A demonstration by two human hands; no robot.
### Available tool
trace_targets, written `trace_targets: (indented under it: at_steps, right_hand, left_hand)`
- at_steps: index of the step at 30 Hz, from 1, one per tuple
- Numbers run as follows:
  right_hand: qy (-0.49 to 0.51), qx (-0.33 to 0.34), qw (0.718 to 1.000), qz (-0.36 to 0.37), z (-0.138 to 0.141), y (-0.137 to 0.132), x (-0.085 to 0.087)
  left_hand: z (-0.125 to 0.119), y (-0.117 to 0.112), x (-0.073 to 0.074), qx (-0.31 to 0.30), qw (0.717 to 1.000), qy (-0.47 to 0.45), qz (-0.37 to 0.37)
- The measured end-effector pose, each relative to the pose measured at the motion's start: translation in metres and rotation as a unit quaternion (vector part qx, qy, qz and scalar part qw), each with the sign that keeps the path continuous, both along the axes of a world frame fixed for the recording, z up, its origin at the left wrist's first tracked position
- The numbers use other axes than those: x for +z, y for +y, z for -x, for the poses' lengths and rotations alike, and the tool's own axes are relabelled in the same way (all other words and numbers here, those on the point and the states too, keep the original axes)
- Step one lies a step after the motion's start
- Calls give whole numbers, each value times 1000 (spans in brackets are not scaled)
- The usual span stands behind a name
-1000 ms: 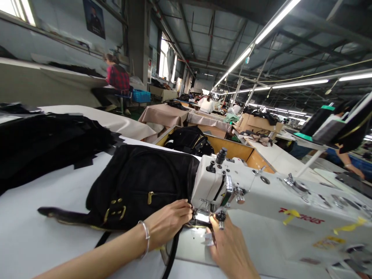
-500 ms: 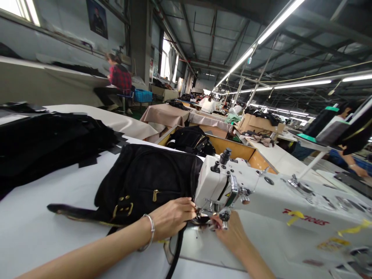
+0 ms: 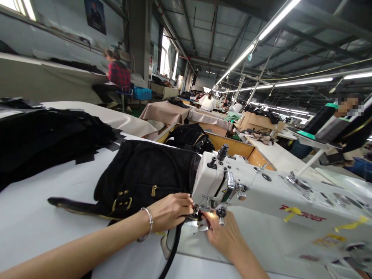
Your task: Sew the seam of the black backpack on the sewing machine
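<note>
A black bag (image 3: 151, 166) with a gold zipper pull and a gold buckle lies on the white table, its right edge by the head of a white sewing machine (image 3: 250, 182). My left hand (image 3: 171, 211), a silver bangle at its wrist, is closed on the bag's edge just left of the needle area. My right hand (image 3: 219, 228) is on the other side of the needle, fingers bent together at the presser foot; what they pinch is hidden behind machine parts. A black strap (image 3: 173, 252) hangs down from below my left hand.
A pile of black cut pieces (image 3: 58, 139) covers the table's left side. Behind the machine, a wooden bin (image 3: 229, 145) holds another black bag (image 3: 190, 137). Thread cones (image 3: 319, 120) stand at the right. A person in a red checked shirt (image 3: 118, 74) sits far left.
My right hand has shifted slightly left, nearer the needle, and its fingers show more plainly. My left hand stays on the bag. The view has tilted a little.
</note>
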State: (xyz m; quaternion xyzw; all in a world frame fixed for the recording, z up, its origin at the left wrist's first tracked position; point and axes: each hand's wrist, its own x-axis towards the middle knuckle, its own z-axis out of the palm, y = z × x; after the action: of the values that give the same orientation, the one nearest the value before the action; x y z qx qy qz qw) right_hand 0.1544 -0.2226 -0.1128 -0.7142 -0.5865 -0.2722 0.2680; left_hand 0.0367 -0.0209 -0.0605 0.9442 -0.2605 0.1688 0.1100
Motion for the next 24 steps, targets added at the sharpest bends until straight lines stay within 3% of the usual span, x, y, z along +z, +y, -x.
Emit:
trace_targets:
  at_steps: [9, 14, 18, 24]
  right_hand:
    - [-14, 28, 1000, 1, 5, -4, -1]
    - [1, 34, 999, 17, 3, -4, -2]
    - [4, 23, 998, 61, 2, -4, -8]
    - [7, -25, 996, 83, 1, 0, -6]
  left_hand:
    - [6, -5, -5, -20, 1000, 0, -20]
    - [12, -6, -8, 32, 999, -31, -31]
    - [15, -9, -8, 36, 995, -68, -69]
    - [3, -7, 1, 25, 995, -40, -87]
